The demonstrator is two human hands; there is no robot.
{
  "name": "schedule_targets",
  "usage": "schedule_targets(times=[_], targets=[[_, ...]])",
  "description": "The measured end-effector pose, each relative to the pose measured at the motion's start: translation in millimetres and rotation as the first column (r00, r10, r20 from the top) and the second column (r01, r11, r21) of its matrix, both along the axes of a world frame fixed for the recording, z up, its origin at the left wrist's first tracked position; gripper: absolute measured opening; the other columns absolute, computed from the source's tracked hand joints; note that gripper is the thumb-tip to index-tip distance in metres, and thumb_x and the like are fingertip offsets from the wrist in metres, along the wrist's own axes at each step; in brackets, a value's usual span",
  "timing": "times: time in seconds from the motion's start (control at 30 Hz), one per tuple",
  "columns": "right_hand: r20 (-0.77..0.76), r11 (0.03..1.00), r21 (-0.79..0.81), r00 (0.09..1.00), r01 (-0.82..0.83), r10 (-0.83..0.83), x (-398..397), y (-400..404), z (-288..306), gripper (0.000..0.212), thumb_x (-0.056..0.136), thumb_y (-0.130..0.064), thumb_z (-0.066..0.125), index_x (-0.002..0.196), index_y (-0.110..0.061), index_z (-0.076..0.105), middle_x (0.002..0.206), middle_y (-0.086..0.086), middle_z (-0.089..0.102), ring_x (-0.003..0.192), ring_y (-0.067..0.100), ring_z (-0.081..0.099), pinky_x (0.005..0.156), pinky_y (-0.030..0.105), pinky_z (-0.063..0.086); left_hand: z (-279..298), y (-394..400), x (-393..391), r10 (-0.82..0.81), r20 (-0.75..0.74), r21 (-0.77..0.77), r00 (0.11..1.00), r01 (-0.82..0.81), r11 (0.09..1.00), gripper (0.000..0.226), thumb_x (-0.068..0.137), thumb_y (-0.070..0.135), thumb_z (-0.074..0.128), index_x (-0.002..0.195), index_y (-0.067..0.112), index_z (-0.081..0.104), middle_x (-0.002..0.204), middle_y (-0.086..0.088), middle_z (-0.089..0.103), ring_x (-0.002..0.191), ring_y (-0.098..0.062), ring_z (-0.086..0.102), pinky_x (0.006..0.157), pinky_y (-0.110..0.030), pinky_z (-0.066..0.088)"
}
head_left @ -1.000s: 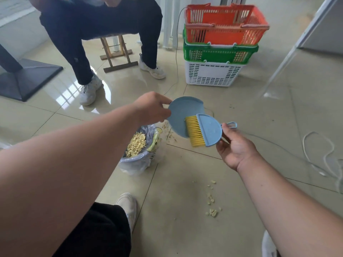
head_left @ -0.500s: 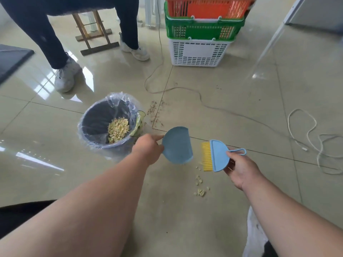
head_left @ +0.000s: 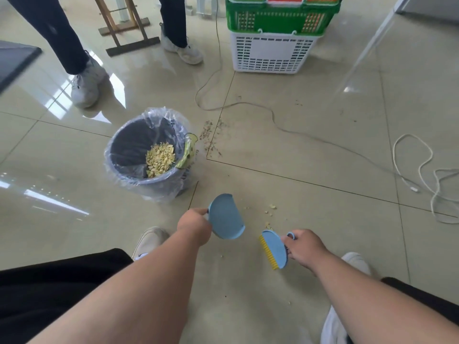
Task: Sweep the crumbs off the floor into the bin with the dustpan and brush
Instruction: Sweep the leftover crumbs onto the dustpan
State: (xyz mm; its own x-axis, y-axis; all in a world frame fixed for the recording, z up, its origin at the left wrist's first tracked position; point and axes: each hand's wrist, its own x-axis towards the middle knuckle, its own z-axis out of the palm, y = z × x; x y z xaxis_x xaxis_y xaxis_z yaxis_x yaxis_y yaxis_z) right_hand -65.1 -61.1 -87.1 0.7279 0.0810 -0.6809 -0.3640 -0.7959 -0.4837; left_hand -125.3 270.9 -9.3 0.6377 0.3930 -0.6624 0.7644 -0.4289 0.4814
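My left hand (head_left: pixel 194 227) grips the small blue dustpan (head_left: pixel 225 216) by its rim, just above the floor. My right hand (head_left: pixel 304 247) holds the blue brush (head_left: pixel 273 249) with yellow bristles pointing left, low over the tiles. A few yellow crumbs (head_left: pixel 270 210) lie scattered on the floor between and just beyond the two tools. The grey bin (head_left: pixel 139 145) with a clear plastic liner stands to the upper left, holding a heap of yellow crumbs.
A stack of white, green and orange baskets (head_left: pixel 273 50) stands at the back. A person's legs (head_left: pixel 82 58) and a wooden stool are at the upper left. Cables (head_left: pixel 419 170) trail across the tiles to the right. Fine dark debris (head_left: pixel 211 135) lies beside the bin.
Both hands came down and away from the bin to the floor near the crumbs. The brush has separated from the dustpan and moved right of it.
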Motion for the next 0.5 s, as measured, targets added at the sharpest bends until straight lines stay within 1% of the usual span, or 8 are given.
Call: schedule_targets(times=[0.07,0.13,0.2,0.23,0.33,0.37,0.43,0.5], targets=[[0.007,0.996,-0.046,0.997,-0.072,0.072,-13.9,23.9,34.1,0.033,0.071,-0.049,0.064,0.073,-0.017,0.068,0.065,0.008,0.071,0.071,0.03,0.073,0.069,0.041,0.062,-0.1,5.6,1.7,-0.043,-0.01,0.028,0.999,0.044,0.999,0.05,0.092,0.008,0.06,0.137,0.028,0.068,0.1,-0.004,0.07,0.088,-0.029,0.068,0.075,-0.033,0.055],[0.039,0.985,-0.098,0.988,-0.142,0.147,-26.3,38.2,48.0,0.022,0.078,-0.037,0.067,0.073,-0.015,0.071,0.067,0.005,0.072,0.069,0.022,0.071,0.065,0.032,0.056,-0.1,10.8,5.1,-0.089,-0.037,0.056,0.995,0.091,0.994,0.05,0.092,0.009,0.059,0.138,0.029,0.068,0.108,-0.007,0.073,0.093,-0.032,0.07,0.075,-0.033,0.055],[0.042,0.97,-0.135,0.977,-0.204,0.211,-37.9,46.5,51.5,0.02,0.08,-0.032,0.068,0.075,-0.014,0.072,0.07,0.003,0.072,0.071,0.02,0.069,0.064,0.031,0.053,1.9,13.1,8.3,-0.115,-0.058,0.07,0.992,0.119,0.99,0.049,0.093,0.012,0.06,0.138,0.029,0.068,0.111,-0.006,0.073,0.093,-0.031,0.069,0.074,-0.03,0.053],[0.032,0.964,-0.138,0.972,-0.228,0.235,-43.4,49.4,51.0,0.02,0.081,-0.032,0.068,0.076,-0.014,0.072,0.071,0.003,0.072,0.073,0.021,0.069,0.065,0.031,0.053,2.4,13.3,8.2,-0.124,-0.064,0.073,0.99,0.128,0.989,0.048,0.093,0.012,0.06,0.137,0.028,0.068,0.111,-0.005,0.071,0.094,-0.03,0.068,0.076,-0.031,0.055],[0.024,0.952,-0.145,0.961,-0.27,0.276,-56.9,52.5,46.5,0.021,0.082,-0.034,0.065,0.079,-0.013,0.071,0.073,0.002,0.07,0.077,0.022,0.068,0.065,0.031,0.052,0.8,11.9,3.2,-0.126,-0.083,0.067,0.989,0.131,0.989,0.046,0.094,0.015,0.065,0.138,0.027,0.067,0.121,-0.005,0.07,0.104,-0.028,0.068,0.086,-0.032,0.057],[0.032,0.952,-0.148,0.961,-0.267,0.275,-59.0,52.8,46.1,0.021,0.084,-0.033,0.065,0.079,-0.013,0.071,0.074,0.002,0.069,0.077,0.022,0.068,0.065,0.031,0.051,-1.2,11.0,0.6,-0.125,-0.084,0.061,0.989,0.13,0.99,0.046,0.093,0.017,0.067,0.138,0.027,0.068,0.119,-0.004,0.07,0.102,-0.027,0.069,0.084,-0.031,0.057],[0.058,0.954,-0.152,0.962,-0.257,0.268,-58.3,52.2,45.7,0.019,0.087,-0.03,0.064,0.08,-0.014,0.072,0.077,0.001,0.07,0.077,0.022,0.066,0.067,0.032,0.051,-4.4,9.0,-3.1,-0.131,-0.085,0.051,0.988,0.135,0.99,0.045,0.092,0.021,0.07,0.136,0.03,0.069,0.109,-0.003,0.072,0.089,-0.026,0.067,0.074,-0.028,0.054],[0.068,0.954,-0.166,0.962,-0.251,0.265,-54.8,48.7,43.6,0.018,0.089,-0.028,0.063,0.078,-0.016,0.071,0.08,0.002,0.071,0.08,0.022,0.065,0.071,0.032,0.051,-8.7,6.9,-5.4,-0.133,-0.092,0.047,0.987,0.138,0.989,0.044,0.092,0.022,0.07,0.135,0.03,0.069,0.109,-0.003,0.075,0.084,-0.025,0.065,0.07,-0.026,0.05]])
